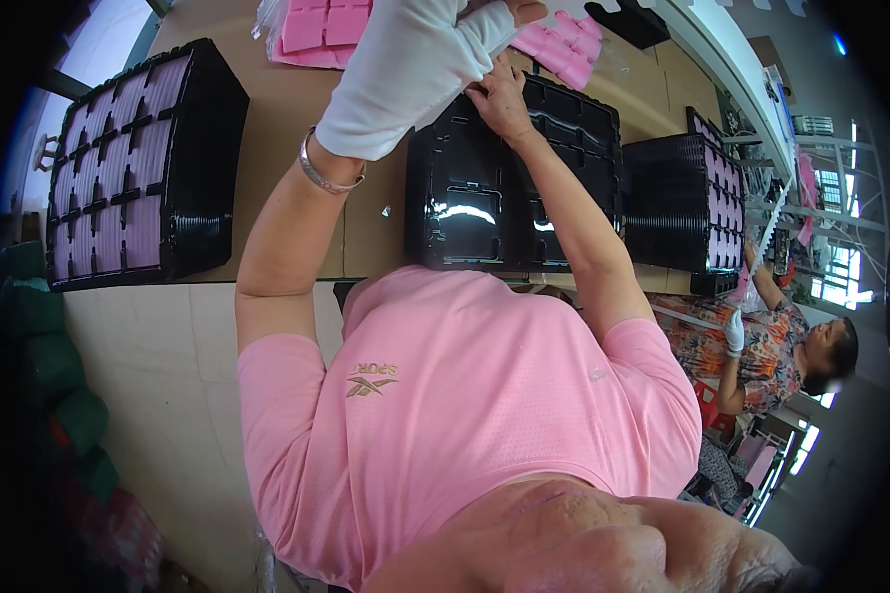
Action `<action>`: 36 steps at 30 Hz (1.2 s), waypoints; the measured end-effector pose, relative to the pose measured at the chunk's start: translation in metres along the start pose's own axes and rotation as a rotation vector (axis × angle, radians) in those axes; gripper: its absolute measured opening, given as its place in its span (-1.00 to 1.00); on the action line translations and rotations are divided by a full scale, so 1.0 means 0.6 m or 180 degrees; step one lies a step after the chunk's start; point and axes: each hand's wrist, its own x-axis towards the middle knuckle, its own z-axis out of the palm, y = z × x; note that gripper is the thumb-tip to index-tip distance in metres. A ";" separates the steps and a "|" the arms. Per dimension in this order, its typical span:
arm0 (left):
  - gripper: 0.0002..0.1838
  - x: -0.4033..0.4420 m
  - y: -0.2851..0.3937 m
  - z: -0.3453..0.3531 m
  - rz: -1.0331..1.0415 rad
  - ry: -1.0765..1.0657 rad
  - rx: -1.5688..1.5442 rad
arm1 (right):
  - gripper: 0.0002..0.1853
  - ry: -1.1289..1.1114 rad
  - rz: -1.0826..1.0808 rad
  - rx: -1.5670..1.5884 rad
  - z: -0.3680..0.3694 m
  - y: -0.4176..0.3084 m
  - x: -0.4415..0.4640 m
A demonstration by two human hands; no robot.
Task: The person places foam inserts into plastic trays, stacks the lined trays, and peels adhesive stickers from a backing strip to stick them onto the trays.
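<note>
My left hand [445, 49], in a white glove with a bare fingertip showing, is raised at the top of the head view, above the left part of a black plastic tray [475, 212]. Most of its fingers are out of frame or hidden, so their closing cannot be made out. My bare right hand [505, 104] is at the far edge of the tray, with thumb and fingers bent at the rim. The glove partly covers its fingertips. The tray is glossy, with molded compartments, and lies in front of my body.
Tall stacks of black trays with pink inserts stand at left [148, 178] and right [672, 198] on the brown tabletop [297, 227]. Pink foam pieces [321, 30] lie at the far side, with more pink foam [564, 49] farther right. Another person [761, 346] is at right.
</note>
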 end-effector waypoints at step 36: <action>-0.89 -0.048 0.010 0.289 0.0008 0.0211 0.0435 | -0.85 0.0311 0.3995 -0.1786 -0.209 0.155 -1.049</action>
